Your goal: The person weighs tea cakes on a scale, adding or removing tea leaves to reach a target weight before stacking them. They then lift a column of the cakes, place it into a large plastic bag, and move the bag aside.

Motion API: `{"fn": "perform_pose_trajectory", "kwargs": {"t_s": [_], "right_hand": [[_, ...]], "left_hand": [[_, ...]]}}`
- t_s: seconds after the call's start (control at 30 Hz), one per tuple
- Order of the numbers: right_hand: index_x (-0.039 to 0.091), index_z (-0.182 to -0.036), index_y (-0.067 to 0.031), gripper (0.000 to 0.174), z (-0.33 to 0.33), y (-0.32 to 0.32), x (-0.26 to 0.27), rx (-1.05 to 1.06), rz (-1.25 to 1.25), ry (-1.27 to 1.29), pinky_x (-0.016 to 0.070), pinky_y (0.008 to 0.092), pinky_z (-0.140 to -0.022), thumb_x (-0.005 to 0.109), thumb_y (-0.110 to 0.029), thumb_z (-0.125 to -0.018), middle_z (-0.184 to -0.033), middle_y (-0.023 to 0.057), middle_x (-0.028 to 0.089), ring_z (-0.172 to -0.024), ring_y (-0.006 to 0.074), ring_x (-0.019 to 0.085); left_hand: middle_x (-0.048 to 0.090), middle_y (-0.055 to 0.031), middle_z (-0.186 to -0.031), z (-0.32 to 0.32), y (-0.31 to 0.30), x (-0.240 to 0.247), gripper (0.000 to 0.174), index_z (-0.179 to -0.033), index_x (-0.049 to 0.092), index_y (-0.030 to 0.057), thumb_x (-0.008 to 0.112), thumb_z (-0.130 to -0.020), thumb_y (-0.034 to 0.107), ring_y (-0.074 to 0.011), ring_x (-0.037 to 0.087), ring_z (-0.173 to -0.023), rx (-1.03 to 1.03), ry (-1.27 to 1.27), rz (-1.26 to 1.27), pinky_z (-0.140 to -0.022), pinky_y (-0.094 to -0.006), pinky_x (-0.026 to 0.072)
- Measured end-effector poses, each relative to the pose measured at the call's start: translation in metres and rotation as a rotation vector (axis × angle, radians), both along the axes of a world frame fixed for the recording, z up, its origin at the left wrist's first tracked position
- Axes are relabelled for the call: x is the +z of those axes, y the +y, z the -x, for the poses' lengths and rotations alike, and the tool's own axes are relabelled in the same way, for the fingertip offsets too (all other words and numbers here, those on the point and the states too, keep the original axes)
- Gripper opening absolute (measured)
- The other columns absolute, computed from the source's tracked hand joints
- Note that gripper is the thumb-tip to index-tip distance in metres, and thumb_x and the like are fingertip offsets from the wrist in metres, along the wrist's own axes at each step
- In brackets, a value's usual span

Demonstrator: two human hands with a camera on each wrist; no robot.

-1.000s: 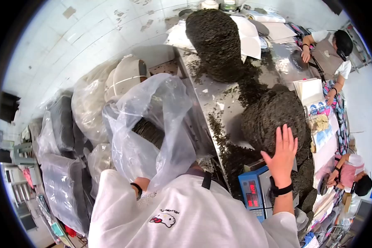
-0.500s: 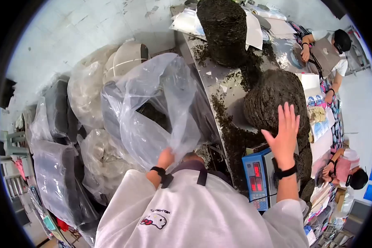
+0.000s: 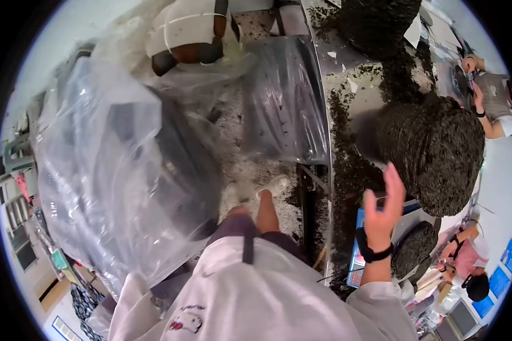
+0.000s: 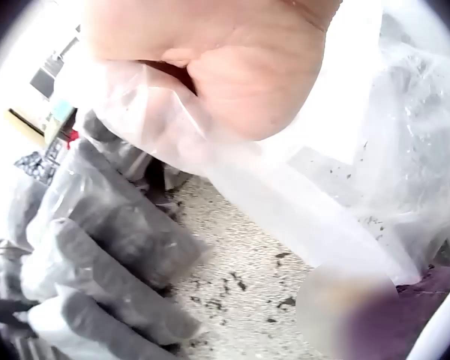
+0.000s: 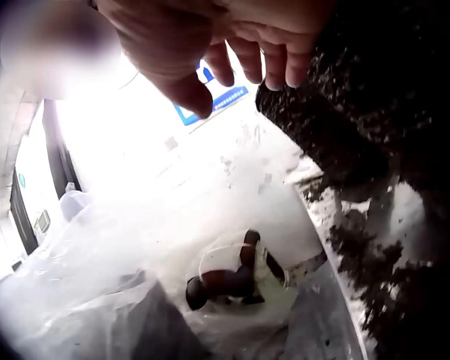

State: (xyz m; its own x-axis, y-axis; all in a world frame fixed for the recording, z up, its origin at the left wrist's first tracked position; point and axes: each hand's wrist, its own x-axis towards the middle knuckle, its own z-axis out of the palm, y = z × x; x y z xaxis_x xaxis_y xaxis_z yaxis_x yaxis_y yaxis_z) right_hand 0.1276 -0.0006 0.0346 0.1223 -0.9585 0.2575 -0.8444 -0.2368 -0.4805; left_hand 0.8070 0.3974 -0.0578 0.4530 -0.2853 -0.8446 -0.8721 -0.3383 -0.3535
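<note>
A big clear plastic bag (image 3: 96, 187) spreads across the left side of the head view, with dark grey contents showing through it. My left hand (image 4: 247, 67) grips the bag's plastic, its fingers curled into the film; in the head view that hand is hidden. My right hand (image 3: 384, 213) is raised over the bench with thumb and fingers loosely spread, holding nothing. Beside its fingertips lies a thick stack of dark, flaky round sheets (image 3: 438, 153). A blue digital scale (image 3: 357, 267) is partly hidden under that hand and wrist.
Dark crumbs (image 3: 352, 153) litter the metal bench, where another dark stack (image 3: 375, 25) stands farther back. Plastic-wrapped dark bundles (image 4: 112, 217) lie on the speckled floor (image 3: 247, 170). A strapped white bundle (image 3: 190, 28) sits by the wall. Two people work at the right, one in pink (image 3: 466, 256).
The bag has swung leftward and now spreads out wide, uncovering the floor and a wrapped bundle beside the bench. The head view has tilted down. My right hand stays near the dark stack, fingers more bent.
</note>
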Motion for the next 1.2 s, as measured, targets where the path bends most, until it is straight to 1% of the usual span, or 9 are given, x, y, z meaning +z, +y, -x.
{"fn": "perform_pose_trajectory", "kwargs": {"t_s": [0.13, 0.23, 0.3, 0.37, 0.47, 0.6, 0.67, 0.9, 1.2], "right_hand": [[0.055, -0.112, 0.0022, 0.039, 0.0, 0.022, 0.022, 0.066, 0.205, -0.06, 0.0466, 0.0397, -0.079, 0.061, 0.001, -0.073, -0.108, 0.017, 0.06, -0.09, 0.032, 0.057], [0.047, -0.125, 0.0014, 0.056, -0.005, 0.035, 0.038, 0.013, 0.393, 0.195, 0.0388, 0.0438, -0.096, 0.068, -0.007, -0.074, -0.129, 0.0206, 0.048, -0.113, 0.0328, 0.049], [0.037, -0.137, -0.002, 0.082, -0.021, 0.014, 0.06, -0.175, 0.272, 0.371, 0.0214, 0.0491, -0.11, 0.078, -0.025, -0.07, -0.145, 0.0225, 0.03, -0.135, 0.0381, 0.027], [0.034, -0.14, -0.0051, 0.091, 0.001, -0.011, 0.046, -0.255, 0.004, 0.846, 0.0217, 0.0508, -0.11, 0.08, -0.027, -0.065, -0.147, 0.0205, 0.027, -0.136, 0.0382, 0.026], [0.03, -0.142, -0.0072, 0.097, 0.051, -0.038, 0.057, -0.315, 0.108, 0.774, 0.0255, 0.0485, -0.109, 0.081, -0.026, -0.062, -0.147, 0.0183, 0.029, -0.135, 0.0377, 0.027], [0.03, -0.142, -0.0072, 0.094, 0.106, -0.061, 0.082, -0.257, 0.112, 0.664, 0.0272, 0.0437, -0.109, 0.08, -0.022, -0.064, -0.146, 0.0177, 0.031, -0.135, 0.0381, 0.028], [0.03, -0.142, -0.0066, 0.092, 0.122, -0.07, 0.09, -0.235, 0.01, 0.576, 0.0267, 0.043, -0.11, 0.08, -0.02, -0.066, -0.146, 0.0172, 0.032, -0.135, 0.0373, 0.028], [0.031, -0.141, -0.0046, 0.094, 0.141, -0.08, 0.101, -0.224, -0.05, 0.507, 0.0262, 0.0432, -0.11, 0.08, -0.015, -0.062, -0.146, 0.0174, 0.032, -0.134, 0.0374, 0.029], [0.03, -0.142, -0.0037, 0.099, 0.173, -0.065, 0.102, -0.295, -0.138, 0.426, 0.0237, 0.0432, -0.111, 0.08, -0.009, -0.056, -0.147, 0.0185, 0.03, -0.136, 0.0361, 0.027]], "left_hand": [[0.061, -0.0173, -0.101, -0.038, 0.076, 0.011, 0.024, -0.097, 0.064, 0.0052, 0.056, -0.081, 0.021, -0.0359, 0.058, -0.096, 0.041, -0.031, -0.067, -0.082, -0.0455, 0.0467], [0.063, -0.0168, -0.097, -0.06, 0.111, 0.006, 0.023, -0.095, 0.065, 0.0046, 0.056, -0.08, 0.019, -0.0364, 0.059, -0.094, 0.047, -0.03, -0.081, -0.081, -0.0455, 0.0469], [0.064, -0.0165, -0.095, -0.074, 0.121, 0.0, 0.022, -0.094, 0.066, 0.0041, 0.055, -0.079, 0.017, -0.0368, 0.059, -0.093, 0.041, -0.02, -0.043, -0.08, -0.0456, 0.047], [0.065, -0.0162, -0.093, -0.084, 0.122, -0.015, 0.022, -0.093, 0.066, 0.0037, 0.055, -0.078, 0.016, -0.0372, 0.059, -0.092, 0.005, 0.027, 0.023, -0.08, -0.0457, 0.0471], [0.066, -0.0157, -0.09, -0.081, 0.116, -0.05, 0.021, -0.091, 0.067, 0.003, 0.055, -0.077, 0.014, -0.0377, 0.06, -0.09, -0.083, 0.195, 0.224, -0.079, -0.0458, 0.0473], [0.064, -0.0205, -0.096, 0.009, 0.01, -0.025, 0.022, -0.089, 0.068, 0.0041, 0.058, -0.074, 0.016, -0.0389, 0.06, -0.089, 0.012, 0.162, 0.319, -0.079, -0.0459, 0.0485], [0.065, -0.0208, -0.095, 0.029, -0.027, -0.014, 0.025, -0.09, 0.067, 0.0047, 0.059, -0.07, 0.017, -0.0394, 0.062, -0.09, 0.0, 0.086, -0.039, -0.079, -0.0462, 0.0495], [0.066, -0.0198, -0.097, 0.088, -0.132, 0.024, 0.028, -0.097, 0.065, 0.0058, 0.055, -0.071, 0.012, -0.0377, 0.063, -0.094, -0.094, 0.161, -0.134, -0.08, -0.0453, 0.0504], [0.064, -0.0165, -0.084, 0.211, -0.26, -0.01, 0.018, -0.083, 0.065, 0.0078, 0.058, -0.068, 0.013, -0.0377, 0.061, -0.084, -0.129, 0.577, 0.383, -0.071, -0.0452, 0.0484]]}}
